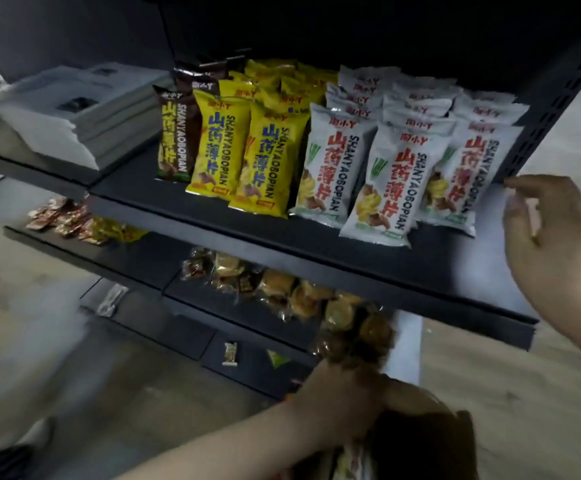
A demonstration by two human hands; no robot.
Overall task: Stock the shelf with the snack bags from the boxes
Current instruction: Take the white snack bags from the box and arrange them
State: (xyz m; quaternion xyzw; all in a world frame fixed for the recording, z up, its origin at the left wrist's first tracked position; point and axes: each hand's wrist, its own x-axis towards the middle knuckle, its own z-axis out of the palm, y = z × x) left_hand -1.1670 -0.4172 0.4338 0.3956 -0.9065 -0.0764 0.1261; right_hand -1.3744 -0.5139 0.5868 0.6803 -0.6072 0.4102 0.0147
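Snack bags stand in rows on the dark shelf [317, 247]: brown bags [174, 133] on the left, yellow bags [244, 150] in the middle, white bags [386, 174] on the right. My right hand [556, 244] hovers just right of the white bags with fingers spread and nothing in it. My left hand [344, 400] is low in the view, blurred, at the rim of a brown cardboard box [424, 441]. Its fingers are hidden. A light-coloured bag [351, 460] shows inside the box.
A stack of white flat boxes [74, 109] lies on the shelf's left part. The lower shelves hold clear-wrapped pastries [282, 289], small red and yellow packets [74, 220] and a few loose items. A perforated upright [552, 98] bounds the shelf on the right.
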